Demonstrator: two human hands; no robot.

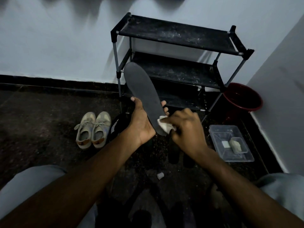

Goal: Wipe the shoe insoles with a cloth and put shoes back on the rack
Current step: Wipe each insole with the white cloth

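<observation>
My left hand (141, 124) holds a dark grey insole (141, 89) from below, thumb on its left edge and fingertips curled round its right edge. The toe end points up toward the black three-shelf shoe rack (177, 35). My right hand (185, 129) pinches a small white cloth (164, 125) against the insole's heel end. A pair of beige sneakers (93, 129) stands on the floor to the left. A black shoe (116, 127) lies just behind my left wrist, partly hidden.
A red bucket (243, 97) stands right of the rack by the wall. A clear plastic tray (230, 142) holding a small container sits on the dark floor at right. Dark insoles or slippers (174, 152) lie under my hands. A small white cap (160, 175) lies nearer me.
</observation>
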